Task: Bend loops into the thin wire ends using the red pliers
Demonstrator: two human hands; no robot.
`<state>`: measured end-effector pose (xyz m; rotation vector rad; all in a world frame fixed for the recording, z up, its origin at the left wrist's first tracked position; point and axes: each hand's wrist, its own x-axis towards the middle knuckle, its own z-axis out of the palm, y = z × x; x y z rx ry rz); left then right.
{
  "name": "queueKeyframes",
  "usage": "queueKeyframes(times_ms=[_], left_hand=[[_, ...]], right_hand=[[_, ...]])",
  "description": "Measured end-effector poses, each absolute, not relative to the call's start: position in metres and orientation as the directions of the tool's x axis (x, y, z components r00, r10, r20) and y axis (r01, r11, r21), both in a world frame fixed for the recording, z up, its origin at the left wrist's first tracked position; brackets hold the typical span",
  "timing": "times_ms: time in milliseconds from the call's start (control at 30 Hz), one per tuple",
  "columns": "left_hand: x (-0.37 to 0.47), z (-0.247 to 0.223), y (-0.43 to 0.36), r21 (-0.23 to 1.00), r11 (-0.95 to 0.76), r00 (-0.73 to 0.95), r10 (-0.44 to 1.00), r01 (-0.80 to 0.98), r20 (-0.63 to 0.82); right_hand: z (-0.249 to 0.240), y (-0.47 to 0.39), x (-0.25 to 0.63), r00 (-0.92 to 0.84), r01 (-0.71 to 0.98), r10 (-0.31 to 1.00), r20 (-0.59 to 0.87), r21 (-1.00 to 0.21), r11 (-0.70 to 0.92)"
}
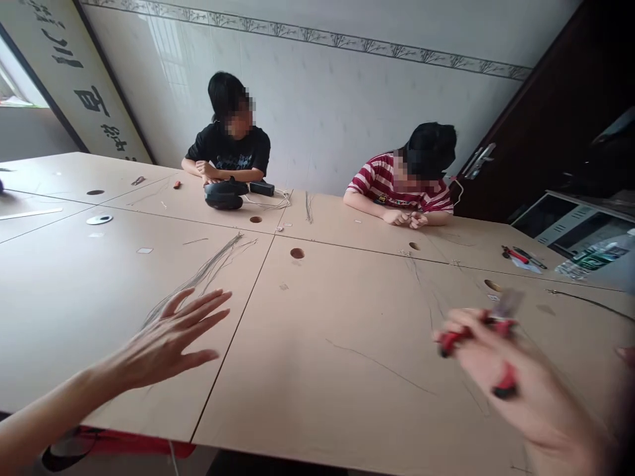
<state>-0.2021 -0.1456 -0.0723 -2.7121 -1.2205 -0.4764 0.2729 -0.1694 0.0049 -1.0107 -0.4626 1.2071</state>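
My left hand (171, 337) hovers over the tan table (322, 330) with its fingers spread, holding nothing, just short of a bundle of thin grey wires (208, 268) that fans out toward me. My right hand (510, 380), blurred by motion, grips red-handled pliers (476, 337) whose metal jaws point up and right. A single thin wire (381, 367) lies on the table between my two hands.
Two people sit at the far side, one in a black shirt (231, 149), one in a red striped shirt (397, 185). A black headset (224, 194) and black box (262, 188) lie near them. More red pliers (518, 255) rest far right. Round holes (297, 253) dot the table.
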Motion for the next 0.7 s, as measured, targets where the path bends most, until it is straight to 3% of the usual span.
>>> queueKeyframes(times_ms=[100, 200, 300, 367, 567, 700], left_hand=[[-0.126, -0.055, -0.118, 0.162, -0.703, 0.556, 0.664, 0.693, 0.500], [-0.053, -0.044, -0.098, 0.456, -0.721, 0.452, 0.687, 0.521, 0.569], [-0.011, -0.041, -0.083, 0.749, -0.600, 0.381, 0.786, 0.280, 0.487], [0.001, -0.041, -0.074, 0.867, -0.471, 0.386, 0.839, 0.161, 0.384], [0.012, -0.047, -0.053, 0.988, -0.148, 0.389, 0.909, -0.041, 0.152], [0.020, -0.049, -0.040, 0.989, -0.055, 0.420, 0.901, -0.137, 0.109]], right_hand=[[-0.015, -0.145, 0.225, 0.028, -0.502, 0.980, -0.198, -0.850, -0.158], [-0.029, -0.123, 0.194, -0.151, -0.552, 0.967, -0.205, -0.794, -0.254], [-0.038, -0.107, 0.183, -0.274, -0.563, 0.936, -0.220, -0.752, -0.342], [-0.042, -0.098, 0.184, -0.317, -0.547, 0.921, -0.227, -0.750, -0.373], [-0.057, -0.074, 0.193, -0.290, -0.512, 0.926, -0.241, -0.779, -0.363], [-0.057, -0.066, 0.193, -0.279, -0.513, 0.924, -0.261, -0.773, -0.373]])
